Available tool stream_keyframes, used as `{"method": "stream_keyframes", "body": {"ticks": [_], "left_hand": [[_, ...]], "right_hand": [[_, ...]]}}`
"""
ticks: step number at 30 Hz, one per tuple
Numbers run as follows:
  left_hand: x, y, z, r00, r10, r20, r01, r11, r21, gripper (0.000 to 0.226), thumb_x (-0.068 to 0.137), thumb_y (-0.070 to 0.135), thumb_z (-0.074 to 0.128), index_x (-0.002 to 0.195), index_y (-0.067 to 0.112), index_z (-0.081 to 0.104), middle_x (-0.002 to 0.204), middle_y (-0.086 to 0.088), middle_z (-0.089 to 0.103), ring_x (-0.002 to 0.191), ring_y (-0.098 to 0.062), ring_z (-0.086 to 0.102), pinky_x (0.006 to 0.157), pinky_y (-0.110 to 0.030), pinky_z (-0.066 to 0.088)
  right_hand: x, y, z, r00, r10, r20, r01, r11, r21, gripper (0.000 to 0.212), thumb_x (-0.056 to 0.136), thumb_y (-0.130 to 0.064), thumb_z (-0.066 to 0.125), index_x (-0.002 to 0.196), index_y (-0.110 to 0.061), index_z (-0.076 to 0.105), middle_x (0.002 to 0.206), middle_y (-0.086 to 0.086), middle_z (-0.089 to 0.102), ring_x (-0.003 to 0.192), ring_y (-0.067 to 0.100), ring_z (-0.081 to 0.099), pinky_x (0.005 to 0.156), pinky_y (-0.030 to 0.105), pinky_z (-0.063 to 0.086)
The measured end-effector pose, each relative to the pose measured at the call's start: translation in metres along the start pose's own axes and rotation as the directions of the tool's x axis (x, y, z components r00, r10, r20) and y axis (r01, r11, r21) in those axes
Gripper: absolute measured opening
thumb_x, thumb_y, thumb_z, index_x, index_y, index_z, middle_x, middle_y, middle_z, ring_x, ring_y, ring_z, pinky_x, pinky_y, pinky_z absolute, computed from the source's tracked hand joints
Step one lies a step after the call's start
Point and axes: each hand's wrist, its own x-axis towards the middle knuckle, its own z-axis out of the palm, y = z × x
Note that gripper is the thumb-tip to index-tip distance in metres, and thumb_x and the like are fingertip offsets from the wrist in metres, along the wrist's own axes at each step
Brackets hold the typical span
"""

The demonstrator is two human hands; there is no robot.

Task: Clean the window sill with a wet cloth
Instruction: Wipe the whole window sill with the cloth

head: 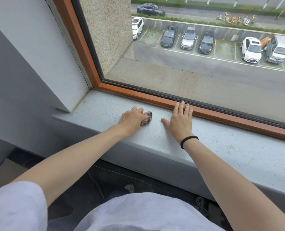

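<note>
A pale speckled window sill (230, 152) runs from the left corner toward the right under a wood-framed window. My left hand (132, 117) lies on the sill near its left part and grips a small bunched dark patterned cloth (148, 117), most of it hidden under the fingers. My right hand (180, 120) rests flat on the sill to the right of the cloth, fingers straight, the fingertips reaching the lower wooden frame (155, 97). A black band sits on the right wrist.
A white wall pier (38, 55) closes off the sill at its left end. The window glass (188, 64) stands right behind the sill. Below the sill's front edge lies a dark floor with cables (201, 204) and a cardboard piece (8, 170).
</note>
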Motion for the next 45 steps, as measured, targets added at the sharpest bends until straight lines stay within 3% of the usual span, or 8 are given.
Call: {"method": "stream_keyframes", "body": {"ticks": [5,10,16,21,28,33,38,45], "left_hand": [[-0.053,-0.001,0.014,0.947,0.316,0.062,-0.315,0.949,-0.012,0.051,0.089,-0.006,0.038,0.133,0.021,0.046,0.112,0.000,0.050,0.093,-0.016,0.040,0.065,-0.026,0.037],[-0.007,0.010,0.004,0.999,0.005,-0.041,-0.005,1.000,-0.006,0.037,0.091,-0.005,0.035,0.123,0.007,0.050,0.112,-0.007,0.051,0.096,-0.020,0.045,0.068,-0.028,0.042],[-0.035,0.023,0.009,0.974,0.203,0.104,-0.172,0.953,-0.250,0.048,0.086,-0.007,0.045,0.125,0.018,0.058,0.090,-0.005,0.048,0.077,-0.020,0.047,0.065,-0.027,0.037],[0.007,-0.014,-0.005,0.994,-0.099,0.038,0.105,0.964,-0.245,0.054,0.080,-0.015,0.041,0.121,0.013,0.062,0.098,-0.014,0.057,0.092,-0.032,0.055,0.073,-0.037,0.045],[-0.027,0.010,0.005,0.967,0.214,0.138,-0.152,0.919,-0.363,0.057,0.080,-0.013,0.048,0.127,0.018,0.060,0.092,-0.008,0.056,0.085,-0.025,0.053,0.074,-0.036,0.044],[0.022,0.011,-0.008,0.999,0.004,0.051,0.014,0.943,-0.334,0.058,0.078,-0.016,0.042,0.123,0.015,0.063,0.098,-0.015,0.059,0.092,-0.031,0.053,0.078,-0.038,0.044],[-0.009,0.008,-0.004,0.950,0.267,0.161,-0.183,0.896,-0.405,0.051,0.077,-0.015,0.050,0.116,0.012,0.068,0.092,-0.012,0.063,0.083,-0.024,0.056,0.073,-0.032,0.043],[0.029,0.001,-0.016,0.987,0.103,0.122,-0.054,0.934,-0.353,0.055,0.078,-0.015,0.046,0.117,0.016,0.067,0.092,-0.012,0.057,0.087,-0.030,0.055,0.076,-0.036,0.044]], "right_hand": [[-0.003,-0.003,-0.002,1.000,0.001,-0.004,-0.001,1.000,0.031,0.092,0.091,-0.064,0.033,0.150,0.000,0.002,0.156,0.023,0.004,0.145,0.039,0.001,0.118,0.047,0.000],[-0.005,-0.002,-0.003,1.000,0.005,0.010,-0.005,1.000,0.026,0.092,0.091,-0.063,0.035,0.150,0.000,0.002,0.156,0.022,0.004,0.145,0.039,0.001,0.117,0.047,-0.001],[-0.004,-0.005,-0.005,1.000,-0.002,0.001,0.002,1.000,0.012,0.091,0.091,-0.064,0.032,0.150,-0.001,0.002,0.156,0.022,0.004,0.145,0.039,0.002,0.117,0.047,0.000],[-0.002,-0.004,-0.010,1.000,0.003,0.001,-0.003,1.000,0.009,0.091,0.091,-0.063,0.034,0.150,-0.001,0.003,0.156,0.023,0.005,0.144,0.039,0.002,0.118,0.048,0.001],[0.001,-0.003,-0.012,1.000,-0.001,-0.009,0.001,1.000,0.013,0.090,0.092,-0.064,0.031,0.150,-0.001,0.002,0.156,0.023,0.005,0.144,0.039,0.002,0.117,0.048,0.000],[0.005,0.005,-0.020,1.000,-0.002,0.000,0.002,1.000,-0.003,0.091,0.091,-0.064,0.031,0.150,0.000,0.003,0.156,0.023,0.005,0.144,0.040,0.003,0.117,0.048,0.001],[0.007,0.006,-0.021,1.000,-0.005,-0.009,0.005,1.000,-0.003,0.089,0.092,-0.062,0.030,0.150,-0.001,0.002,0.156,0.023,0.005,0.144,0.040,0.003,0.117,0.048,0.001],[0.015,0.011,-0.025,1.000,-0.007,-0.005,0.007,1.000,-0.008,0.090,0.092,-0.064,0.029,0.150,-0.002,0.002,0.156,0.022,0.006,0.145,0.039,0.003,0.117,0.048,0.001]]}}
